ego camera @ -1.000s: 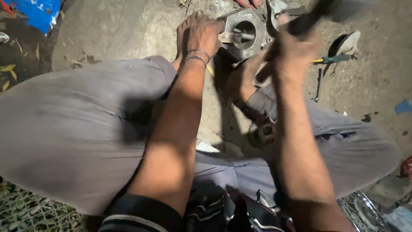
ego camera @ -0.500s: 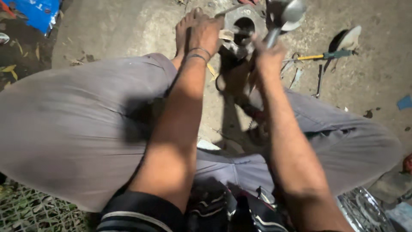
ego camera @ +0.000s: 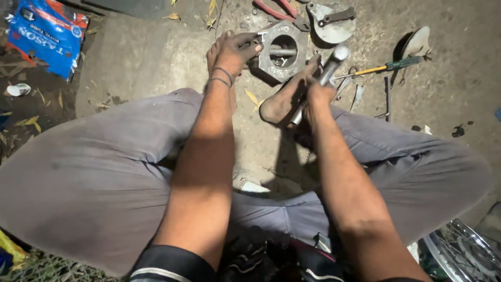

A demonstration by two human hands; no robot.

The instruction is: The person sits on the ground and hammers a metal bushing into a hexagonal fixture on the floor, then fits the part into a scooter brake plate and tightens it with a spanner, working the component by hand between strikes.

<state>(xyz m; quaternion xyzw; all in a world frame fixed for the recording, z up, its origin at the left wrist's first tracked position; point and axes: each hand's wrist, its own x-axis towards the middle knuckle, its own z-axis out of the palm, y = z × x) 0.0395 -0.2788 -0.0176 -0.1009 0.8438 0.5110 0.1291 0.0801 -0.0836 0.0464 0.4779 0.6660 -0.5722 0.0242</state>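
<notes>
1. A blue printed bag (ego camera: 46, 32) lies at the far left corner of the concrete floor (ego camera: 141, 57), well apart from the work.
2. The left hand (ego camera: 235, 51) reaches out past the left knee and lies on the left edge of a grey octagonal metal housing (ego camera: 282, 52); its fingers curl over that edge, so it is closed on the housing, steadying it.
3. The housing lies flat on the floor near the far edge, its round opening facing up with a short shaft visible inside.
4. A bare foot (ego camera: 288, 94) lies just beside the housing, toes touching its near right edge.
5. The right hand (ego camera: 319, 93) is wrapped tight round a grey metal bar (ego camera: 330, 65), held tilted, its upper end above the housing's right side.
6. Beyond lie red-handled pliers (ego camera: 276, 9) and a round metal plate (ego camera: 331, 23).
7. To the right, a screwdriver with a yellow and green handle (ego camera: 389, 66) lies on the floor.
8. A spoked wheel rim (ego camera: 464, 256) shows at the near right corner.
</notes>
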